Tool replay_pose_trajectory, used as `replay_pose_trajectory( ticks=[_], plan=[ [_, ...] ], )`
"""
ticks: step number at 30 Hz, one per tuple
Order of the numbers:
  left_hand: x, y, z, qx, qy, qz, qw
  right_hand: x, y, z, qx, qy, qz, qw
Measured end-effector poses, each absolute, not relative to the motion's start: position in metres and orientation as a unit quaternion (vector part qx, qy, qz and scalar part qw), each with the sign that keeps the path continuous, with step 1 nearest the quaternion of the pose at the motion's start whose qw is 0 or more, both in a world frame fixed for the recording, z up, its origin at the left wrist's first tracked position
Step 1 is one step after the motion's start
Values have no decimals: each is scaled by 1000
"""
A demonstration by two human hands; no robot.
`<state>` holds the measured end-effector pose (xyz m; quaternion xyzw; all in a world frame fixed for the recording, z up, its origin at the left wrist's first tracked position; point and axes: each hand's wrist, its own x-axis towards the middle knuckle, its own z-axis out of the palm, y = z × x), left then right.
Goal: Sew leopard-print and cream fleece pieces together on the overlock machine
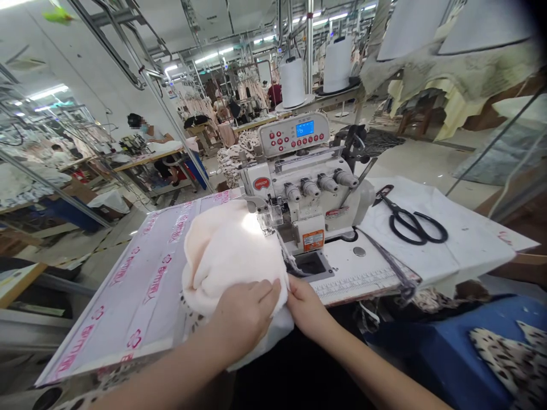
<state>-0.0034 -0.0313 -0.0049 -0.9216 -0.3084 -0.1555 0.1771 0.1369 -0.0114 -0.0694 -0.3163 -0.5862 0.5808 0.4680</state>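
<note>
A bundle of cream plush fabric (239,256) lies in front of the overlock sewing machine (299,188), its far edge under the lit presser foot area (267,225). My left hand (248,313) presses on the near part of the fabric, fingers curled and gripping it. Beside it, my right hand (307,304) pinches the fabric's right edge between thumb and fingers. The two hands are close together, just short of the machine's front. A bit of spotted fabric shows under the bundle on the left.
Black scissors (412,225) lie on the white table surface right of the machine. The table's left side (149,273) has a printed plastic cover. Thread cones (293,82) stand behind. A blue bin (453,353) with spotted fabric is at lower right. A person sits at another machine, far left.
</note>
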Motion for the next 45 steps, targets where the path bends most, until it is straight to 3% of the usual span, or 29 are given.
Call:
replay_pose_trajectory(
  ticks=[7,16,18,21,24,30,34,39,45],
  plan=[
    [-7,-12,-4,-917,-332,-155,160,132,9,-64,-321,-586,576,471],
    [-5,-52,29,-841,-519,-86,-128,135,-44,-73,-272,-466,752,378],
    [-10,-74,23,-846,-504,-136,-108,137,-56,-74,-245,-461,770,368],
    [-22,-105,0,-881,-404,-245,24,142,-69,-75,-207,-455,788,359],
    [-34,-125,-28,-909,-312,-257,101,147,-80,-76,-199,-451,795,353],
    [-60,-123,-57,-916,-325,-230,49,153,-97,-83,-220,-452,777,380],
    [-65,-118,-48,-921,-315,-222,55,153,-104,-89,-239,-452,764,393],
    [-42,-135,-26,-914,-299,-274,-14,148,-114,-86,-262,-459,747,404],
    [-22,-148,-36,-937,-254,-240,-18,147,-136,-76,-297,-456,733,409]
  ],
)
